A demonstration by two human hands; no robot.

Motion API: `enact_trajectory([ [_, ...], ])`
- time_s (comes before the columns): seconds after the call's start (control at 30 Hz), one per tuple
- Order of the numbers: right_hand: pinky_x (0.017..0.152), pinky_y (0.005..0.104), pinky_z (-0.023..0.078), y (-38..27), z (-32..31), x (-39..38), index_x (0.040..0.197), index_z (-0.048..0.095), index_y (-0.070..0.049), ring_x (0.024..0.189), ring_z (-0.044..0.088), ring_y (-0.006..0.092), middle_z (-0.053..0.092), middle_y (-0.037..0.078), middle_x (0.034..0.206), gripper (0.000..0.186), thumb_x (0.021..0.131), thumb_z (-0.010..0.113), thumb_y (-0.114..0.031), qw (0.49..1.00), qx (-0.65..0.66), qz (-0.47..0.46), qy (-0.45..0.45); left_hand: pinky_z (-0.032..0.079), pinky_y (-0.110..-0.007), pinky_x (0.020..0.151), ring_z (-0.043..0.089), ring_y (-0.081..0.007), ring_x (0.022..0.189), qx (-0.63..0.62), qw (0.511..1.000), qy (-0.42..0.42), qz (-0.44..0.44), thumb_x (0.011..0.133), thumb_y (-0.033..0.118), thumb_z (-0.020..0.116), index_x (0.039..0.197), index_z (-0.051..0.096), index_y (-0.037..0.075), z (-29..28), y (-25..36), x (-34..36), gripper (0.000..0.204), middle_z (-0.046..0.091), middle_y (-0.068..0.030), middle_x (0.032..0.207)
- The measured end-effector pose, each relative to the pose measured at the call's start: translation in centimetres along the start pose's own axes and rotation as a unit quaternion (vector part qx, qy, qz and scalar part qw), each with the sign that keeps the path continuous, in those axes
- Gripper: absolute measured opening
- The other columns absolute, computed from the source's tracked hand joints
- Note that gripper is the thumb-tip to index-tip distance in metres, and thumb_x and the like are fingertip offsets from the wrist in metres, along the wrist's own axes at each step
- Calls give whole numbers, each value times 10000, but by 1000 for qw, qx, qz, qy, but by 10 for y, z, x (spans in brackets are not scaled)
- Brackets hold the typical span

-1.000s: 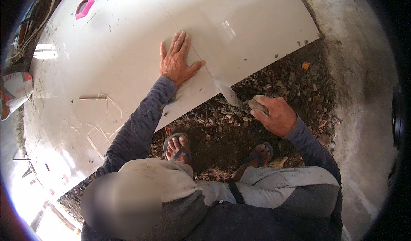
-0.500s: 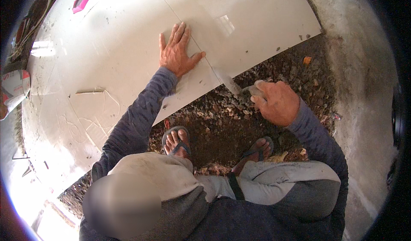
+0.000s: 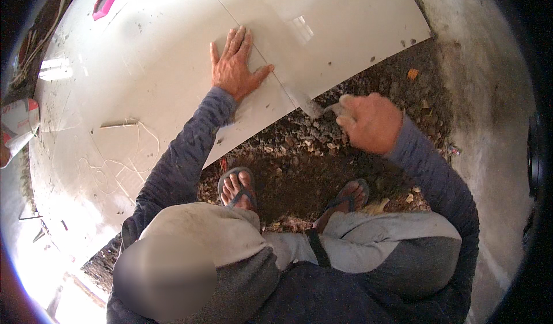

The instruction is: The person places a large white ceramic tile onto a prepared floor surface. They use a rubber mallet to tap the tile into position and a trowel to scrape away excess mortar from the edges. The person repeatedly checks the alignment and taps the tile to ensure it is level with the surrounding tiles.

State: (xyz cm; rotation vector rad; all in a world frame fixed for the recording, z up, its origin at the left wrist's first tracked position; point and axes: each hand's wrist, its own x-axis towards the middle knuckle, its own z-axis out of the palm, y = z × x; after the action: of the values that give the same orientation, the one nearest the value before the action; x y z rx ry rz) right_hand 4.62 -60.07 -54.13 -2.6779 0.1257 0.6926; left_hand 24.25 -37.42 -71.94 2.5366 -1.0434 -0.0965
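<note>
**Trowel at the tile edge**

The trowel (image 3: pixel 308 104) pokes its blade at the seam where two white floor tiles (image 3: pixel 173 65) meet the gravel bed (image 3: pixel 299 151). The right hand (image 3: pixel 368 122) is closed around its handle, mostly hidden. The left hand (image 3: pixel 235 66) lies spread and flat on the tile. Such tiles are probably stiff, heavy, glossy-slick and chip-prone; best taken by their edges. A pink object (image 3: pixel 105 4) lies far off.
</note>
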Motion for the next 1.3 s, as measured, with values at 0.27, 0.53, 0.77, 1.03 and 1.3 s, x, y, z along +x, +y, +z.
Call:
enact_trajectory([
  [0.27, 824, 513, 556, 6, -7, -7, 1046, 698, -6, 875, 691, 443, 698, 252, 920, 358, 877, 666, -320, 999, 37, -15, -17, 41, -621, 1236, 176, -271, 1546, 18, 1000, -12, -1, 828, 737, 605, 1582, 299, 117, 1, 3, 3, 1022, 266, -94, 1650],
  [0.53, 896, 493, 529, 28, -39, -37, 1148, 673, 20, 994, 672, 439, 697, 256, 1069, 409, 907, 669, -311, 989, 50, 64, 121, 77, -637, 1221, 218, -262, 1538, 66, 985, -74, 140, 993, 436, 547, 1524, 403, 73, -1, 43, -59, 660, 311, -117, 1631],
  [0.77, 912, 448, 531, 64, 19, -68, 1189, 668, 20, 1031, 678, 421, 695, 251, 1120, 444, 918, 679, -331, 961, 74, 138, 228, 184, -608, 1207, 438, -353, 1413, -136, 971, -37, 192, 911, 317, 709, 1386, 561, 56, -7, 79, -111, 562, 557, -148, 1426],
  [1.03, 899, 424, 536, 54, 33, -70, 1176, 674, -2, 1014, 694, 397, 708, 237, 1092, 382, 918, 682, -285, 955, 191, 154, 166, 204, -667, 1168, 564, -271, 1109, -68, 988, 78, 113, 807, 373, 792, 983, 698, 122, 17, 77, -77, 321, 612, -67, 1013],
  [1.3, 916, 480, 529, 84, 76, -99, 1212, 650, 40, 1039, 688, 403, 696, 262, 1139, 477, 922, 677, -339, 935, 227, 185, 197, 179, -659, 1185, 539, -277, 1234, -72, 992, 34, 103, 870, 478, 718, 1172, 647, 109, 6, 78, -65, 482, 600, -94, 1230],
])
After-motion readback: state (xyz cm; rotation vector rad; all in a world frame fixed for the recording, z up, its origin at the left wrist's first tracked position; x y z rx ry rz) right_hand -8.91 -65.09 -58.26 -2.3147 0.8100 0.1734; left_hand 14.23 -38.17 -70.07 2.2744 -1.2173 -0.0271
